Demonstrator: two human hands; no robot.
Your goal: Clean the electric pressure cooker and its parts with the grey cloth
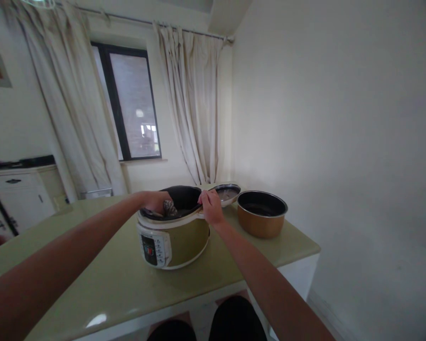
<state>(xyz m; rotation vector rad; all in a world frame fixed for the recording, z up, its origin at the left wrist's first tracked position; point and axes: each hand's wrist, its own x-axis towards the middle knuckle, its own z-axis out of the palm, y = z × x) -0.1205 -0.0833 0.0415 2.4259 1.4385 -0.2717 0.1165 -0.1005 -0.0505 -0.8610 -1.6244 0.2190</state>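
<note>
Electric cooker (188, 239), one: rounded body, white trim, dark open interior; stood upright on a pale green table (102, 265), directly beneath both grips. A control panel (155, 250) with dark display is set in its front, below the left grip.

Cloth (169, 208), one: grey, patterned, crumpled; held bunched in the left hand (159, 202), within the mouth of the cooker. The fingers are closed on it; their exact placement is partly hidden.

Right hand (210, 206), one: closed over the cooker's rim on the side opposite the cloth, with the rim pinched between thumb and curled fingers.

Round lid-like piece (227, 193), one: shiny edge, greyish face; placed just beyond the right grip and partly covered by it.

Pot (261, 227), one: golden-brown outside, black inside, open at the top; set upright on the table to the right of the right grip, apart from the cooker.

Farther out: pale curtains (190, 94) and a dark-framed window (135, 104) are seen beyond both grips; a white cabinet (19, 194) is found well to the left of the left grip; a plain wall (333, 123) is seen to the right.
</note>
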